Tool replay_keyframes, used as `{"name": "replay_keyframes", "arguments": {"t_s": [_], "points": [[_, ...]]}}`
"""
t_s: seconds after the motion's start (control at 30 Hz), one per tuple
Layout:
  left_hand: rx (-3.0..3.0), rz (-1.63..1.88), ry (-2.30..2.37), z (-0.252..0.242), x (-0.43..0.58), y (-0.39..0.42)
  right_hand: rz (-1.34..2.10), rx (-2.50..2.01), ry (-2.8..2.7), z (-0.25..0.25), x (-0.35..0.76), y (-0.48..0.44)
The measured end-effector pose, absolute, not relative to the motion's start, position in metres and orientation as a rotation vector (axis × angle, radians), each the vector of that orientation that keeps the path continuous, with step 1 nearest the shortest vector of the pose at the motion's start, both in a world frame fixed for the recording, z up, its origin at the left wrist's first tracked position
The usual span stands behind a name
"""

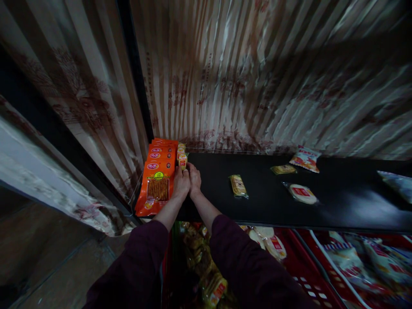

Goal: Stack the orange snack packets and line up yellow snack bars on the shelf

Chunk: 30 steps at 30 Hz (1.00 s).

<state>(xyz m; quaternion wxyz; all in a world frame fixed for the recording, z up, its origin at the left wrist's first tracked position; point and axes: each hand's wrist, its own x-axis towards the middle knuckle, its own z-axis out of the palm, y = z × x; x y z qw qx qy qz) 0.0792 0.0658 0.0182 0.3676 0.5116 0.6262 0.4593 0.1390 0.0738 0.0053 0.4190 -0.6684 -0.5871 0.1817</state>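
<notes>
Both my hands meet at the left end of a black shelf. My left hand and my right hand are closed together around a small yellow snack packet, the front one of a short row of such packets. Just left of my left hand lies a stack of orange snack bags with a clear window showing sticks. Dark purple sleeves cover both forearms.
Loose packets lie on the shelf: a yellow one, a round white one, a flat yellow one, a red-white bag. Red baskets of snacks sit below. Striped curtain hangs behind.
</notes>
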Motion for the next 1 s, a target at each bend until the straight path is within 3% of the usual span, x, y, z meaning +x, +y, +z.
{"name": "replay_keyframes", "arguments": {"t_s": [0.67,1.0], "points": [[1.37,1.043,1.787,0.018,0.093,0.067,0.537,-1.629,-1.524,-0.008,0.145,0.084],[1.412,1.113,1.661,0.02,0.086,0.063,0.473,-1.601,-1.577,-0.019,0.143,0.088]]}}
